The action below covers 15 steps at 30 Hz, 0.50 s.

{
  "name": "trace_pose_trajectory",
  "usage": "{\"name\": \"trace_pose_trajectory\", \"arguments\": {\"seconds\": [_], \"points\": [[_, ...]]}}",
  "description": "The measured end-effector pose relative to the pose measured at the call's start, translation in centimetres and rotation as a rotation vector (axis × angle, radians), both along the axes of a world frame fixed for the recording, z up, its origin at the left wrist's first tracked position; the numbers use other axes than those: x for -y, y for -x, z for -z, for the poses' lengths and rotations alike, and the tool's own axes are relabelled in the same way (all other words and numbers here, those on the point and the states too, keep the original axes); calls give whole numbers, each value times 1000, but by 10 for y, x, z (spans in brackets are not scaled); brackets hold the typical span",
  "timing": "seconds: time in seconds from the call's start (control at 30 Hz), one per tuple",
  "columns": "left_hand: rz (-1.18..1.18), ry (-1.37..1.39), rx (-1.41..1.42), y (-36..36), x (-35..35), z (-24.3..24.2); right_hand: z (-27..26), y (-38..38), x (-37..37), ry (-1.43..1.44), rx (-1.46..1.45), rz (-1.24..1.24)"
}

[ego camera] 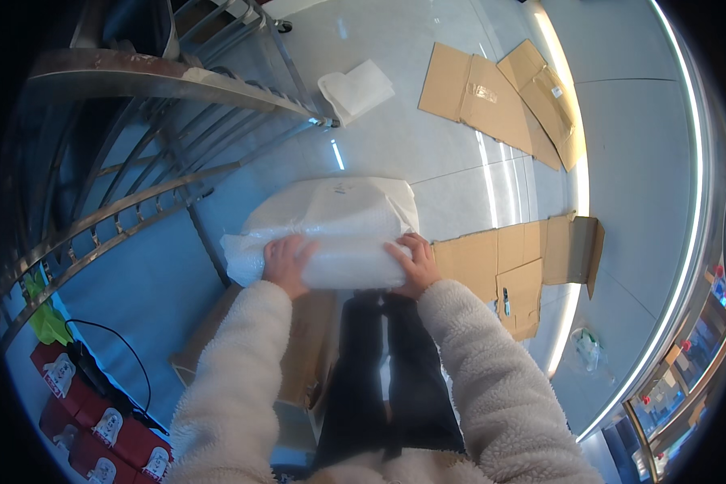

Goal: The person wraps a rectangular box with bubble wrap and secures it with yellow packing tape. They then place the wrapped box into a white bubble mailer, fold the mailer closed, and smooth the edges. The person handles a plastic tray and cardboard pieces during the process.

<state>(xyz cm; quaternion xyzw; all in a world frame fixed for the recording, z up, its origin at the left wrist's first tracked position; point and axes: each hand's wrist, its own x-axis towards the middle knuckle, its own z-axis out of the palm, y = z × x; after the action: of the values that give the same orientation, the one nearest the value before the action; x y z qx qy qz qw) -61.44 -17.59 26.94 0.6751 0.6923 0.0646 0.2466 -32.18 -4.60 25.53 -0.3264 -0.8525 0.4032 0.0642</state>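
A bulky bundle of white bubble wrap (pixel 333 212) lies before my legs, with a rolled or folded edge along its near side. My left hand (pixel 288 264) presses on the near left part, fingers spread over the plastic. At the near right corner, my right hand (pixel 415 262) grips the wrap between thumb and fingers. What the wrap encloses cannot be made out. Below my left forearm stands a brown cardboard box (pixel 302 351), partly hidden by the sleeve.
Flattened cardboard (pixel 499 103) lies on the tiled floor, and another opened carton (pixel 466 257) is at right with a box cutter (pixel 506 301) on it. White foam sheet (pixel 358 91) lies ahead. A metal rack (pixel 127 212) borders the left; red boxes (pixel 91 405) stand lower left.
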Motion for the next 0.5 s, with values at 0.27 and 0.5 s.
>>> {"name": "trace_pose_trajectory", "arguments": {"seconds": [0.27,0.5], "points": [[18,-36,-32,-1,-1,-1,0,-1,1,-27,-13,0],[8,-45,-19,0,-1,0,1,1,0,-40,-39,23]]}}
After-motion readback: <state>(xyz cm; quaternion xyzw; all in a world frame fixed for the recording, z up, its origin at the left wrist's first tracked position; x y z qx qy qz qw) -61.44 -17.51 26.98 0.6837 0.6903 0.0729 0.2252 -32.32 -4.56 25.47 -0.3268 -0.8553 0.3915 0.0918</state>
